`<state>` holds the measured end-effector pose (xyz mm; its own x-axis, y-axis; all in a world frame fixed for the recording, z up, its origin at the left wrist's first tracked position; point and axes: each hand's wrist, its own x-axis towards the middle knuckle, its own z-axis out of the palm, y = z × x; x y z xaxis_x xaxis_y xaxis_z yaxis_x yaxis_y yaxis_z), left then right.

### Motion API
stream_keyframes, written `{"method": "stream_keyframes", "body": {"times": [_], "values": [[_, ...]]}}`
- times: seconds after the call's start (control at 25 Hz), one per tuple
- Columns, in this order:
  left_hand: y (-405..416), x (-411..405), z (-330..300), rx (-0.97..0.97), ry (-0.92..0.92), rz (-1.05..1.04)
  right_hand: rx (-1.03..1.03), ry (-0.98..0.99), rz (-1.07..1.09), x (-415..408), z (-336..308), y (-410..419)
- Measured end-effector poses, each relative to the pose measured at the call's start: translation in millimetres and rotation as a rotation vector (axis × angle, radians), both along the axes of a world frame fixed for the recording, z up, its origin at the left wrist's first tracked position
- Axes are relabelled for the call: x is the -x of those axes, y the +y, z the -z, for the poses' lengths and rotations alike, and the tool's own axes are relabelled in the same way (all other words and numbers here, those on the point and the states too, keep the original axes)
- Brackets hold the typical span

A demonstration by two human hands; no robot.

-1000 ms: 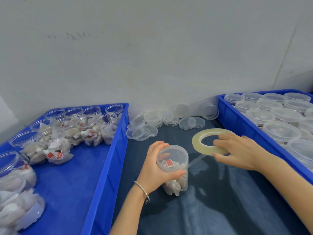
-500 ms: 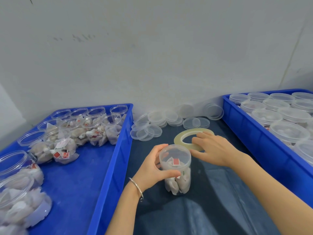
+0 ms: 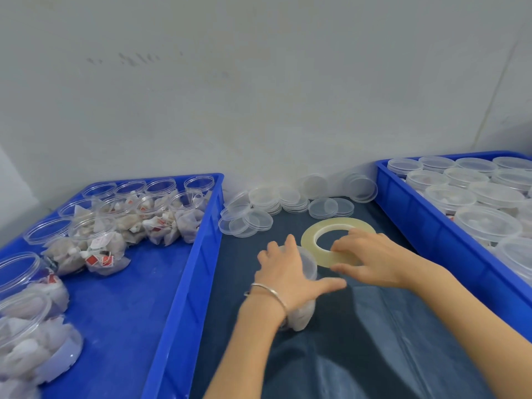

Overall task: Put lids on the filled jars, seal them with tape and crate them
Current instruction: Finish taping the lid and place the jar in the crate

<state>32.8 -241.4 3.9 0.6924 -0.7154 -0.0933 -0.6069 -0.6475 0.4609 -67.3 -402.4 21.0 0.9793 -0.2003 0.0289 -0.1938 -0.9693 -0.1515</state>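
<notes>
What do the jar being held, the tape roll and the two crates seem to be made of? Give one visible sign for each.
Jar: thin clear plastic, probably; its pale contents show through the wall.
Tape roll: yellowish translucent film, glossy, wound flat into a wide ring.
Left crate and right crate: rigid blue plastic, likely moulded; smooth, slightly shiny walls with a thick rim.

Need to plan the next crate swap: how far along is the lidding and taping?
Done: the right crate holds many lidded jars. In hand: the left hand grips a lidded jar on the dark mat while the right hand holds the tape roll beside it. Left: open filled jars wait in the left crate, with loose lids by the wall.
</notes>
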Motion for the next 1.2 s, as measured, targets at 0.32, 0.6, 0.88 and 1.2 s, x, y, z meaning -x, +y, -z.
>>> {"method": "stream_keyframes", "body": {"times": [0.32,0.6,0.88,1.2], "values": [[-2.0,-29.0,-4.3,0.122,-0.038,0.362,0.135,-0.041,0.053,0.6,7.2,-17.6],[-20.1,-19.5,-5.8,-0.126,-0.018,0.28,0.01,-0.077,0.109,-8.8,20.6,-11.2],[-22.5,0.1,17.0,0.248,-0.279,0.018,0.073,-0.133,0.202,-14.8,25.7,0.0],[-26.7,1.0,26.5,0.312,-0.372,-0.037,0.064,-0.154,0.245,-11.8,27.3,2.7]]}}
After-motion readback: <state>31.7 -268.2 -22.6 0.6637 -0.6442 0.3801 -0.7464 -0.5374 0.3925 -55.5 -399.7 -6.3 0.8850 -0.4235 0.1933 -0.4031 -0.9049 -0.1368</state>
